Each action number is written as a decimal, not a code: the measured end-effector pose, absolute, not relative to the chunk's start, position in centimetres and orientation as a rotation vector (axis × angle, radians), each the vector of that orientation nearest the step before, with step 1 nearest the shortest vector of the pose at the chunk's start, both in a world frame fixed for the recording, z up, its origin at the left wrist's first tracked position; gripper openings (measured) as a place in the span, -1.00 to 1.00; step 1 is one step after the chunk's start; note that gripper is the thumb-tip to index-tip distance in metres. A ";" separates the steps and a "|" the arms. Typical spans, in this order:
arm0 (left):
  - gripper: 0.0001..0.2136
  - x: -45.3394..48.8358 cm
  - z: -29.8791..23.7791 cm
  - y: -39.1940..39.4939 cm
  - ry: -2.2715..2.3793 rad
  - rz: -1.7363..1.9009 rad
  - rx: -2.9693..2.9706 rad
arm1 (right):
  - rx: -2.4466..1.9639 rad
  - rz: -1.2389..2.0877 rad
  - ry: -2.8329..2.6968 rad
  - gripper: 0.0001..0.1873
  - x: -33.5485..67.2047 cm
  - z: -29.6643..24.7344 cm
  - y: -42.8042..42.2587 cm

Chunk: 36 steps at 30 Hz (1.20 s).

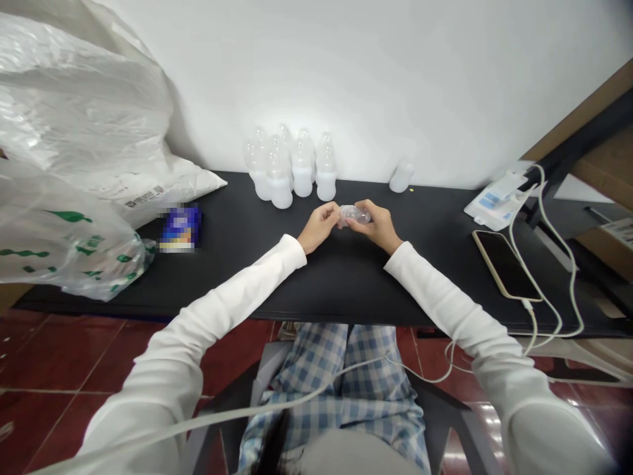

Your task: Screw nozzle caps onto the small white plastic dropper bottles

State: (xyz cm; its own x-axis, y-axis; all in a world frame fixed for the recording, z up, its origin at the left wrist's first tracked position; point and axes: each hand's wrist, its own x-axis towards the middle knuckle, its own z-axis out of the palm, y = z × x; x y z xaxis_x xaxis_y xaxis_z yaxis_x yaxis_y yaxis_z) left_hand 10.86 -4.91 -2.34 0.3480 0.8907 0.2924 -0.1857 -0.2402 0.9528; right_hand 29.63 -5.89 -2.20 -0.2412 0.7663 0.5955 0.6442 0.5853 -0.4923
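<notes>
At the middle of a black tabletop (pixel 237 290), I am holding a small clear plastic bottle (pixel 356 214) between my hands. Its long axis is running nearly side to side across my view, rising slightly toward my right. My right hand (pixel 380 227) is the nearer to its body, with my right fingers (pixel 363 222) closed and gripping around the barrel. My left hand (pixel 319 226) is curled shut at the bottle's left end, and my left fingertips (pixel 335 212) are touching that end, though I cannot tell whether they are pinching it or only resting against it. My hands are nearly meeting, with only the bottle between them.

Beyond my fingers, a tight cluster of frosted white plastic bottles (pixel 281 173) is standing near the white wall (pixel 395 79), while a single frosted white bottle (pixel 401 177) is sitting apart to the right. On my left, crumpled white plastic bags (pixel 74 112) are heaping over the table's end beside a blurred blue packet (pixel 180 227). On my right, a black smartphone in a pale case (pixel 505 264) is lying near a looping white cable (pixel 548 264).
</notes>
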 end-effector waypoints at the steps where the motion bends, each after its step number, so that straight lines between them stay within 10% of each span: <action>1: -0.76 10.6 -2.2 -4.7 0.676 1.136 1.446 | -1.087 0.160 -2.040 -0.53 30.1 -2.1 -5.7; 12: -0.60 9.6 -2.2 -3.3 0.869 0.998 1.129 | -0.974 -0.048 -2.456 -0.62 32.5 -0.7 -6.0; 36: -0.75 9.2 -2.3 -3.4 0.796 1.115 1.194 | -2.207 -0.582 -1.514 -0.44 38.9 -1.4 -4.9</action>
